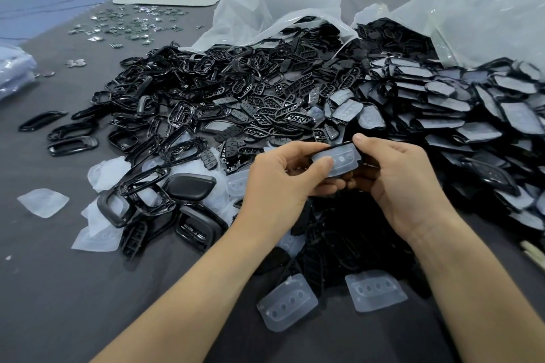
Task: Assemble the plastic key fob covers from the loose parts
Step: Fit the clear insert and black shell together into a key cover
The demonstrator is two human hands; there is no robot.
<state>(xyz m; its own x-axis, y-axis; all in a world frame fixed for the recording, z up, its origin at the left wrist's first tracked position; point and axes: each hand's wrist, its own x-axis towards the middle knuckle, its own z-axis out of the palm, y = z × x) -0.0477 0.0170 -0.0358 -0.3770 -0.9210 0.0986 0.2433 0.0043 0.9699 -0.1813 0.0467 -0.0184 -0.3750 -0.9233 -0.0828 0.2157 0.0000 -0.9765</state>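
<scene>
both hands [283, 177] [395, 177] pinch a key fob cover [339, 160], long axis seemingly left-right.

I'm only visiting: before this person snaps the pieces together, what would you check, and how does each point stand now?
1. Grip: left hand and right hand both hold the translucent pad: ok.
2. Pad's button dimples face the camera: ok.
3. Alignment of the black part behind the pad: cannot tell.
4. A spare pad lies on the table: ok.
5. The black frames lie close by: ok.
</scene>
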